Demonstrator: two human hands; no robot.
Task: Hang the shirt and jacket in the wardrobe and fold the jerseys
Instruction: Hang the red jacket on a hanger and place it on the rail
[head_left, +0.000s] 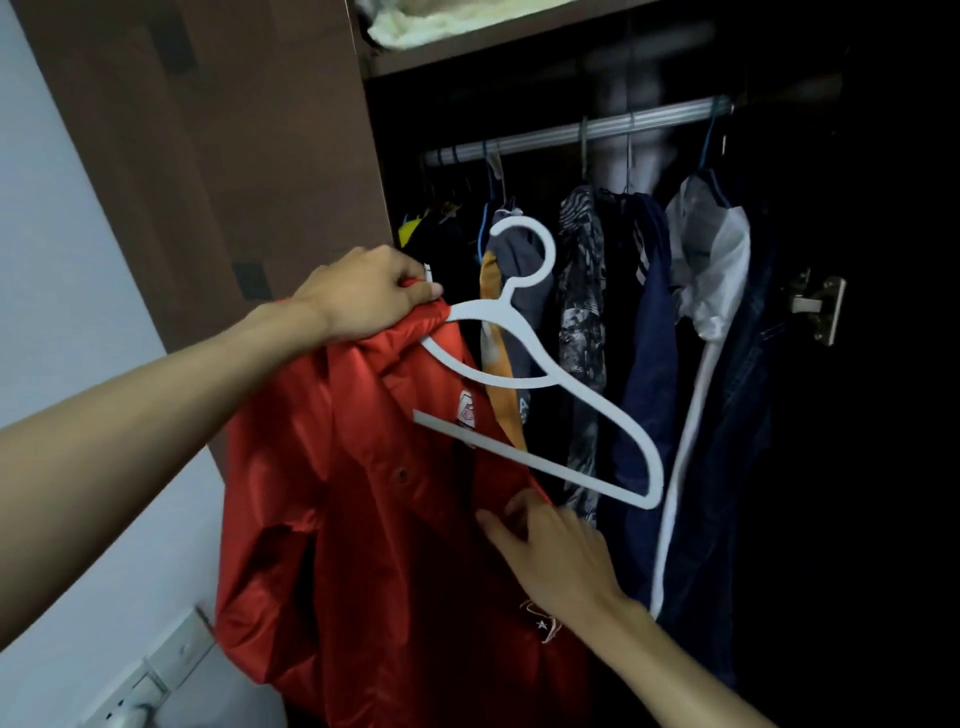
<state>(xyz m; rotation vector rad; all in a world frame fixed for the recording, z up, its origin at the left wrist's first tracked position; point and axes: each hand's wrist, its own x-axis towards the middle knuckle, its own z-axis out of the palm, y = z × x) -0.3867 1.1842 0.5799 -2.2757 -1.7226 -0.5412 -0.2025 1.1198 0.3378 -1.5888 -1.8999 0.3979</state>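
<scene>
A red jacket with snap buttons and a white chest logo hangs in front of the open wardrobe. My left hand grips its collar together with the left end of a white plastic hanger. The hanger tilts down to the right, its right shoulder outside the jacket and its hook free of the rail. My right hand reaches in at the jacket's front opening, fingers spread and touching the red fabric below the hanger's bar.
Several garments hang on the rail: an orange and grey top, a patterned shirt, a navy jacket, a white and denim piece. A brown wardrobe panel stands left, a wall socket low left, bedding on the shelf above.
</scene>
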